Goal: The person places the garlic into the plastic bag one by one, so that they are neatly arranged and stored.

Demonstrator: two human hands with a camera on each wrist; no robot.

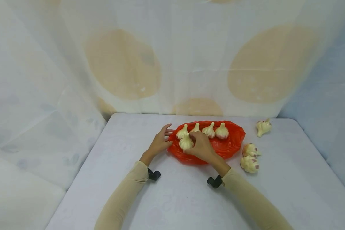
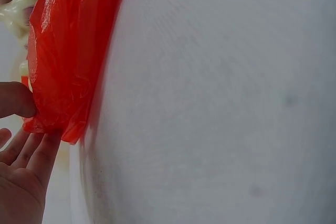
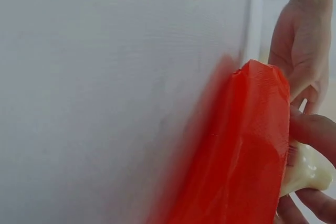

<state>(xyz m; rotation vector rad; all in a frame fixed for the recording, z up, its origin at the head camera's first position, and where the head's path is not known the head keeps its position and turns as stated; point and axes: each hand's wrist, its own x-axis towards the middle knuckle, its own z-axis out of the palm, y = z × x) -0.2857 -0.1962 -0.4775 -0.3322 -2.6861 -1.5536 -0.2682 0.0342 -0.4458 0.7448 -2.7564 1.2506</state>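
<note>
A red plastic bag (image 1: pixel 227 148), its mouth spread wide, lies on the table with garlic bulbs in it. Several of these bulbs, among them one garlic bulb (image 1: pixel 222 131), stand in a row along its far side, stems up. My right hand (image 1: pixel 202 147) grips another garlic bulb (image 1: pixel 186 142) at the bag's left part, thumb and fingers on its side. At the bag's left end is my left hand (image 1: pixel 160 140), fingers fairly straight. In the left wrist view its thumb (image 2: pixel 18 99) touches the red plastic, and the other fingers are by the bag's end.
Right of the bag, two garlic bulbs (image 1: pixel 250 163) lie against each other on the white table (image 1: pixel 178 204). A further garlic bulb (image 1: pixel 263 127) lies beyond them near the far edge. Patterned curtains (image 1: pixel 189 57) hang behind the table and at both sides.
</note>
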